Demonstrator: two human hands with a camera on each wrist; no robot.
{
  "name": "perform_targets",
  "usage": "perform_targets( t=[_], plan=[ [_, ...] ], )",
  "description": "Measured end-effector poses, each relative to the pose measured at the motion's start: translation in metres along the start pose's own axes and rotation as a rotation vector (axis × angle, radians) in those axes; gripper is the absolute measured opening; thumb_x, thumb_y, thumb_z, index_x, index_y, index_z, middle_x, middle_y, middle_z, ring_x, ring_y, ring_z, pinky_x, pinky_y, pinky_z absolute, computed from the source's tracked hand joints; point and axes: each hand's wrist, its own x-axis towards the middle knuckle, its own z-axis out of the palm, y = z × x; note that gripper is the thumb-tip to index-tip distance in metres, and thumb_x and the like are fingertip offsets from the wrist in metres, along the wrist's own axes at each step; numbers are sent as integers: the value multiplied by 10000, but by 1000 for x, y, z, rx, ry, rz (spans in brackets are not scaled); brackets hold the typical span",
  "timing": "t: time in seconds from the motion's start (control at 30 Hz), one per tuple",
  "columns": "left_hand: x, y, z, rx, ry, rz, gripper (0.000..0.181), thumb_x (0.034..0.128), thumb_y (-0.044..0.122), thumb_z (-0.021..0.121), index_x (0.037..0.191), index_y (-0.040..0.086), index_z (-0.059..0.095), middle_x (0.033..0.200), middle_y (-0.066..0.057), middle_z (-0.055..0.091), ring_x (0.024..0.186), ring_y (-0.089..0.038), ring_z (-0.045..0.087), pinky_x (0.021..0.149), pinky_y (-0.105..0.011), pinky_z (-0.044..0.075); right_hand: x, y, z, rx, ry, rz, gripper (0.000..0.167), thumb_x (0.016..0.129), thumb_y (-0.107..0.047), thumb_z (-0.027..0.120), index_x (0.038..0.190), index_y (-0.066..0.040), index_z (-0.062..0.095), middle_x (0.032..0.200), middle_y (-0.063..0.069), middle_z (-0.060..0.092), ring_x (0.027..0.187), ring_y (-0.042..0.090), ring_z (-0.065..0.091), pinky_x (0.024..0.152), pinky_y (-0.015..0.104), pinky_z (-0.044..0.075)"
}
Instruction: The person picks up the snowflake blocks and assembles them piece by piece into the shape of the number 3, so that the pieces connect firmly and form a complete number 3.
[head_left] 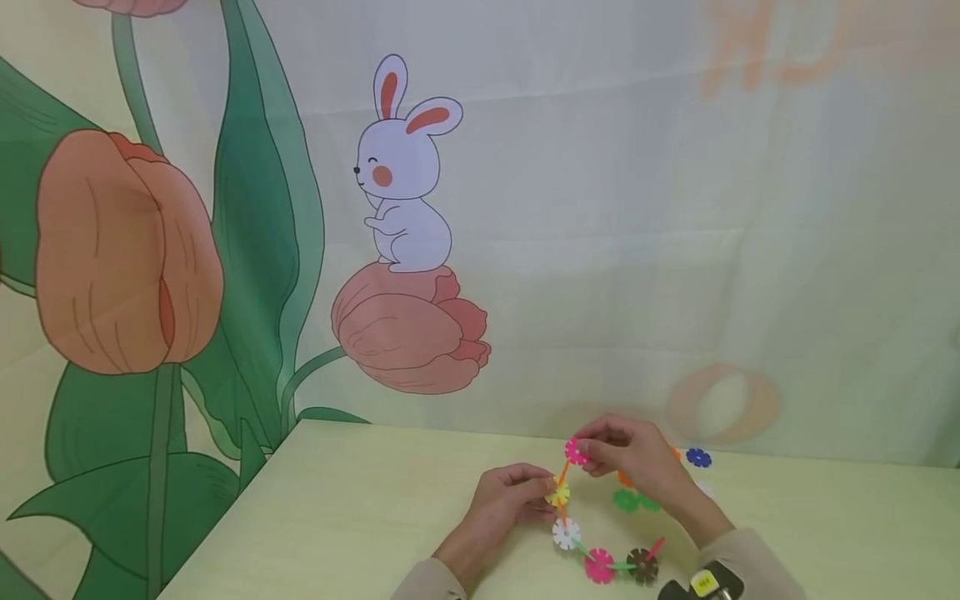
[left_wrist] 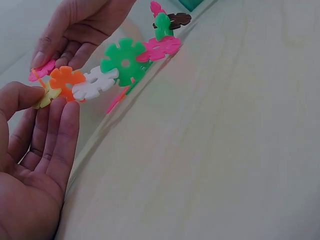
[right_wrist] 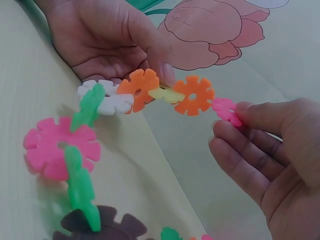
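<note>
A chain of slotted, flower-shaped plastic discs hangs between and below the hands. My left hand (head_left: 504, 502) pinches a yellow disc (right_wrist: 165, 94) between thumb and fingers. Up and to the right, my right hand (head_left: 637, 457) pinches the pink disc (head_left: 575, 451) at the chain's end. An orange disc (right_wrist: 194, 96) links the pink and yellow ones. Beyond the yellow disc come another orange disc (right_wrist: 141, 90), a white disc (head_left: 566, 533), a green one (right_wrist: 88, 106), a second pink disc (head_left: 599, 565), another green one and a brown disc (head_left: 642, 566).
Past the right hand, green discs (head_left: 626, 500), a dark blue disc (head_left: 699, 457) and a few others lie on the pale table (head_left: 360, 500), partly hidden by that arm. A printed backdrop (head_left: 600, 250) with a rabbit and tulips stands behind the table's far edge.
</note>
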Motion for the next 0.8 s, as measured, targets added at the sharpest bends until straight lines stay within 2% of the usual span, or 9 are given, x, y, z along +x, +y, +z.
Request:
perform_targets(
  t=[0.5,0.8],
  plan=[
    [-2,-1,-1,2,6,5,163,959,62,769,1055,-70,757,896,-79,761,681,-148,701,719,-311,655,-3,-5,5,-69,-43,-54,185,1031,-80,704,1156,49,748,949,151,736,880,436,729,790,346,656],
    [-2,-2,-1,22,25,-7,149,967,50,768,1057,-69,765,904,-73,758,701,-145,689,747,-330,660,-4,-4,10,-100,-26,-49,170,1028,-84,708,1145,32,752,975,117,751,854,398,742,777,311,649]
  ],
)
